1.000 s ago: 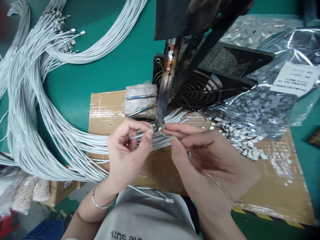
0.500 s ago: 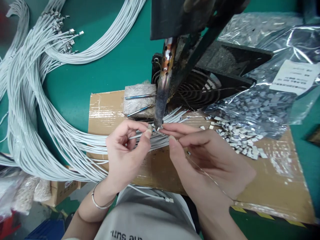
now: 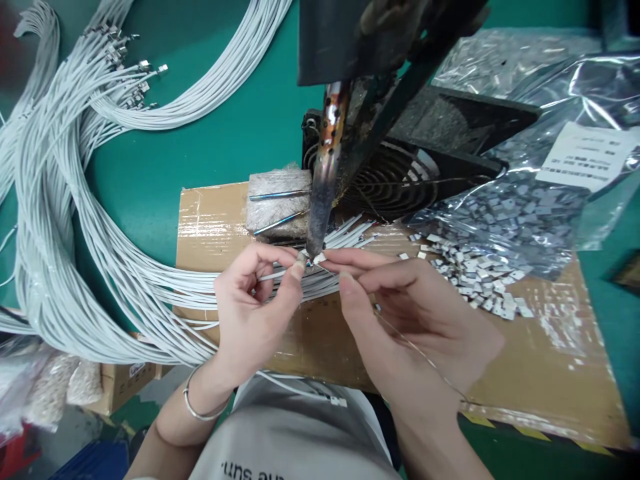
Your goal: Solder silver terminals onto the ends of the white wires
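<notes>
Left hand (image 3: 245, 313) pinched shut on a white wire (image 3: 277, 272). Right hand (image 3: 425, 320) pinched on a small metal terminal (image 3: 319, 257). The two meet beneath the soldering iron tip (image 3: 320, 220), at 12 o'clock from the hands. Loose terminals (image 3: 480, 273) at 3 o'clock, wire bundle (image 3: 100, 267) at 9 o'clock. Step judged: joining wire to terminal at the tip. Next move calls for steady alignment.

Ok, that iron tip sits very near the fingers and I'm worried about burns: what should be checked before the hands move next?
1. Left hand pinches the white wire: ok.
2. Right hand pinches the metal piece: ok.
3. Wire end and piece meet under the iron tip: ok.
4. Fingertips well away from the tip: not ok, right beside it.
5. Joint bonded: cannot tell.
</notes>
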Demonstrator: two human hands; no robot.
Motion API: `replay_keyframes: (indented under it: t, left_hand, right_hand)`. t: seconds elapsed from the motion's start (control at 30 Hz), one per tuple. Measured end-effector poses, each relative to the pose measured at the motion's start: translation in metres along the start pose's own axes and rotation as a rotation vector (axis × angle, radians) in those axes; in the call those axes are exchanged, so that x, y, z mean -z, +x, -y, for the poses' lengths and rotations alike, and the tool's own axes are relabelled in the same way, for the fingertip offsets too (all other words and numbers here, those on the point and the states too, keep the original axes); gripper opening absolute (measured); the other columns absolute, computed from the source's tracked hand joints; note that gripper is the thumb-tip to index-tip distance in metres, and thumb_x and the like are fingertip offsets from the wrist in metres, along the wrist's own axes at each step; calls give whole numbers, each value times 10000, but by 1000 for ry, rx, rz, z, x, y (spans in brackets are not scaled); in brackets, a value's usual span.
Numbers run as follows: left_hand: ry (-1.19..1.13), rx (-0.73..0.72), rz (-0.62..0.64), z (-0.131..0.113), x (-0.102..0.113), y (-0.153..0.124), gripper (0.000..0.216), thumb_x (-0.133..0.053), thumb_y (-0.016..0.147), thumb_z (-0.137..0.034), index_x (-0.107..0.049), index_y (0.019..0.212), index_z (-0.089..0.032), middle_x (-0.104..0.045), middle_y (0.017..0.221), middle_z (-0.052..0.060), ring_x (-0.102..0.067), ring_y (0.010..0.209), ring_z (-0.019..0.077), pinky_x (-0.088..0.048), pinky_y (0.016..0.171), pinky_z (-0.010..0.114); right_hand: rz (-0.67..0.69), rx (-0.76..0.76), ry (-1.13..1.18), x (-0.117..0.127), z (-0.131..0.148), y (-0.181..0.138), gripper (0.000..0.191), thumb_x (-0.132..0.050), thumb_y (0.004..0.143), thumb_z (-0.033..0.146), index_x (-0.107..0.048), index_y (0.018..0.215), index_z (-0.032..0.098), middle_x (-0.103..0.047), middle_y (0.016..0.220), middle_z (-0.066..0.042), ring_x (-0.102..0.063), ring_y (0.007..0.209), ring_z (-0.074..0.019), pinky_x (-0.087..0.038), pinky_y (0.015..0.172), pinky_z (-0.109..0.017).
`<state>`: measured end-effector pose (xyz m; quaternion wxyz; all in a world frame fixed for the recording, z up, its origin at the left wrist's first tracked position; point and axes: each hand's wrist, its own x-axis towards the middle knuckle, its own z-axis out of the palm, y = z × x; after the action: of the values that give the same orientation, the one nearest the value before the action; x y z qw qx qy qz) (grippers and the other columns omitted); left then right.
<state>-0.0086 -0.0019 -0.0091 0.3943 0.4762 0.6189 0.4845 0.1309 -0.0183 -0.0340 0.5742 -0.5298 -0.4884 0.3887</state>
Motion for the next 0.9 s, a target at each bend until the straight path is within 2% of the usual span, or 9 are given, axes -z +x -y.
replay_keyframes:
  t: [0.23, 0.47, 0.73, 0.9]
  left_hand:
    - [1, 20, -1, 0, 0, -1, 126, -771, 864, -95, -739, 801, -199, -819, 846, -2, -453, 552, 74, -285, 454, 232]
    - [0, 29, 1, -2, 0, -1, 131, -768, 852, -89, -737, 787, -198, -815, 834, 1, -440, 542, 75, -283, 458, 237]
    - [8, 26, 2, 0, 1, -2, 131, -775, 863, -96, -733, 797, -202, -804, 829, 2, -432, 536, 77, -283, 455, 239]
    - [12, 44, 14, 0, 0, -2, 124, -777, 858, -105, -730, 787, -196, -782, 791, 2, -398, 520, 73, -285, 460, 238]
  right_hand:
    - [16, -22, 14, 1, -2, 0, 225, -754, 952, 53, -669, 876, 247, -859, 1102, 5, -829, 1024, -163, -650, 897, -257]
    - [21, -8, 2, 2, -1, 0, 222, -756, 942, 53, -676, 881, 251, -859, 1120, -10, -835, 1039, -204, -654, 927, -324]
    - [18, -1, 12, 1, -1, 1, 228, -747, 953, 48, -667, 870, 244, -856, 1098, 17, -831, 1044, -163, -630, 908, -251]
    - [18, -6, -4, 1, -1, 1, 219, -746, 960, 65, -663, 861, 241, -861, 1093, -2, -835, 1018, -179, -638, 890, -275]
